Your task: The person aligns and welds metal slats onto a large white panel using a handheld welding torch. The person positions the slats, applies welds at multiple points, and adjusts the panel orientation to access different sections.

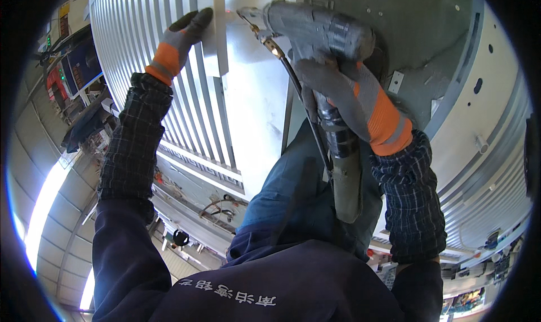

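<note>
My right hand [355,99], in a grey and orange glove, is closed around the grip of a dark, tape-wrapped laser welding gun [315,26]. A thin brass-fitted wire guide [275,47] runs beside its nozzle, which points left toward a small red light spot on the metal. In a matching glove, my left hand [179,44] lies against a silvery slatted metal panel [146,68], its fingers stretched toward a pale metal bar [216,45]. The nozzle tip is a short way right of those fingertips. Under the gun, the thick handle and cable hang down past my thigh.
A dark workbench top [417,45] extends to the right of the panel. A pale metal beam with holes [479,88] curves along the right side. Left of the panel stands equipment with small green lights [62,76]. Another person [179,238] shows small at lower left.
</note>
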`<state>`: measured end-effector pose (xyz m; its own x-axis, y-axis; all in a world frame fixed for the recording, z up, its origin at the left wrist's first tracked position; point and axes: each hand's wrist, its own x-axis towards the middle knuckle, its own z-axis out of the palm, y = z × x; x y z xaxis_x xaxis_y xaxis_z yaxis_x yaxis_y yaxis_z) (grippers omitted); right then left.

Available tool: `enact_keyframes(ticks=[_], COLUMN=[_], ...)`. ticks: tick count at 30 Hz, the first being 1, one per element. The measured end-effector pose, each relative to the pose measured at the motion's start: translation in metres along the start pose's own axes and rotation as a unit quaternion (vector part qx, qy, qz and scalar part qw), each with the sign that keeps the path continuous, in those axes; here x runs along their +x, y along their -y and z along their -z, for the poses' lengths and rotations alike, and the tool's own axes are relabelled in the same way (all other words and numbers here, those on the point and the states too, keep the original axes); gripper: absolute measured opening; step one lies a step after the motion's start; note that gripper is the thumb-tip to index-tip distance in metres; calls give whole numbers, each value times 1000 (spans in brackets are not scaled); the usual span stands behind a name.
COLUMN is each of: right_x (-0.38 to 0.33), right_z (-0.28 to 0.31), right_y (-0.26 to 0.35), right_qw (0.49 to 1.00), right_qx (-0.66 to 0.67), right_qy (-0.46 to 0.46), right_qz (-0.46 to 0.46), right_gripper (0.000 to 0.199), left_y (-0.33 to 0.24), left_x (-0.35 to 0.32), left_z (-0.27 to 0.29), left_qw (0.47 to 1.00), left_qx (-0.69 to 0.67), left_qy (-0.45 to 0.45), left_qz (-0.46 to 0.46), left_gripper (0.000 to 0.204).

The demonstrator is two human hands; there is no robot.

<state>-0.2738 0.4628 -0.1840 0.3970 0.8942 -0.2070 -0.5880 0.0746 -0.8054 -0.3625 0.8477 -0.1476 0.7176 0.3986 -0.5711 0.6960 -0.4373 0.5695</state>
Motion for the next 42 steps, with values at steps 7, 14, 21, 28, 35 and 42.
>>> enact_keyframes(ticks=[7, 14, 21, 28, 35, 42], right_x=[7, 12, 11, 11, 15, 12], right_z=[20, 19, 14, 14, 18, 24], right_y=[-9, -23, -14, -12, -16, -38], right_qw=[993, 990, 997, 998, 994, 990], right_qx=[113, 119, 59, 37, -69, -98], right_qy=[15, 54, 42, 46, 84, 80], right_qz=[-22, 48, 22, 12, 27, 59], right_gripper=[52, 54, 54, 55, 55, 50], left_y=[14, 15, 6, 7, 10, 5], left_x=[9, 10, 10, 9, 8, 6], left_z=[7, 15, 10, 11, 15, 11], left_qw=[998, 998, 998, 999, 1000, 999], left_qx=[-20, -12, -44, -28, 7, -22], left_qy=[50, 59, 31, 14, 22, 14], left_qz=[14, 16, 32, 32, -8, 33], left_gripper=[50, 65, 93, 93, 93, 92])
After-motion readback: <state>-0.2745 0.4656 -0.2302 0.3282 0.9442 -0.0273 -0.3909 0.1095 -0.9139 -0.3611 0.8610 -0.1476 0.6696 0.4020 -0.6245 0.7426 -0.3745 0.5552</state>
